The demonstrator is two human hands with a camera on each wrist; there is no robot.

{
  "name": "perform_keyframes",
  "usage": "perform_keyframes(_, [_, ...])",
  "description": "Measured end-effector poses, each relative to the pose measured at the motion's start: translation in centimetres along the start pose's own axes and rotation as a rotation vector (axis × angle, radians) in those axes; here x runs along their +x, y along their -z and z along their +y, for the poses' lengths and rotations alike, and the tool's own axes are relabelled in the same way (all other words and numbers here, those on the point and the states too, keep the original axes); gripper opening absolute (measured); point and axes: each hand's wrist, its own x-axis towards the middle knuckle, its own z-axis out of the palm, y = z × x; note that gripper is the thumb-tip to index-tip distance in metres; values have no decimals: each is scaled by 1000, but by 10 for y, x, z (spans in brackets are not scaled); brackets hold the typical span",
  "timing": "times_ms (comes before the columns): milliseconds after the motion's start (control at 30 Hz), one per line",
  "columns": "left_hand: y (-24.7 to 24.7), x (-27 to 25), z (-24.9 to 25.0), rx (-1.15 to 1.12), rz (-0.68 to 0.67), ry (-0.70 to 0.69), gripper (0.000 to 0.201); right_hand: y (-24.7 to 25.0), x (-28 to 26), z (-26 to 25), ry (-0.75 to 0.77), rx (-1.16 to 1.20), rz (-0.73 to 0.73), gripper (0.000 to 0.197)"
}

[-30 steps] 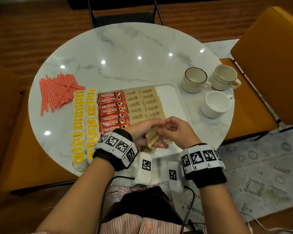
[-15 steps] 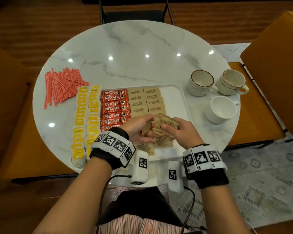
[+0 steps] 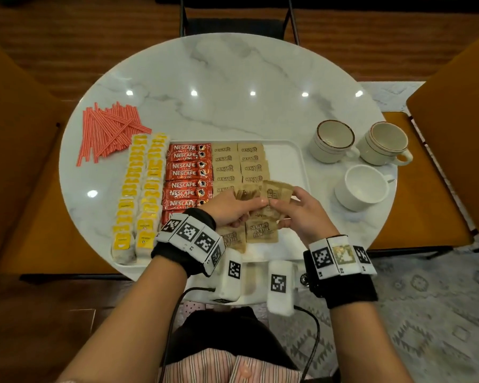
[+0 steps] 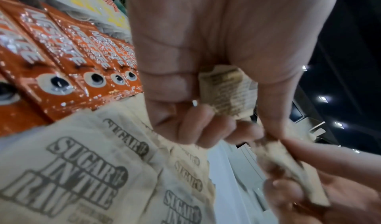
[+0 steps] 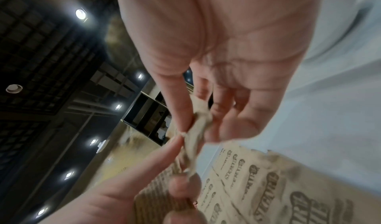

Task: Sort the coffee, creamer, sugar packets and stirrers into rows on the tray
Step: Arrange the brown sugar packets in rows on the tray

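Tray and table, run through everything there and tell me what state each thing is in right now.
Left hand: holding a small stack of sugar packets.
Right hand: pinching one sugar packet.
Sugar rows: laid flat on the tray, unfinished.
Nescafe sachets: lined up in one row.
Creamer packets: in two rows.
Stirrers: loose pile on the table, unsorted.
Three cups: upright, empty.
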Motion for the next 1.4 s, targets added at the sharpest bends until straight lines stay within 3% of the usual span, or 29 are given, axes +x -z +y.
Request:
perform_keyframes(100, [-4, -2, 4, 22, 41, -38, 15, 6, 1, 2, -52, -141, -36, 18])
perform_keyframes(167, [-4, -1, 5, 188, 45, -55, 28, 11, 1, 4, -39, -308, -28, 12])
perform_keyframes(267, [-5, 1, 5, 403, -15, -21, 31, 19, 1, 7, -12, -468, -32, 9])
perform_keyframes(400, [-12, 5, 0, 549, -40, 31, 18, 24, 1, 12, -121, -639, -76, 15])
perform_keyframes(600, [-12, 7, -11, 645, -15, 57, 12, 21, 3, 25, -243, -602, -83, 19])
perform_keyframes(933, [-22, 3, -12, 928, 55, 69, 54, 18, 2, 33, -268, -558, 18, 21])
perform_keyframes(1400, [-28, -2, -14, 993, 114, 29, 72, 14, 0, 36, -237, -557, 82, 21])
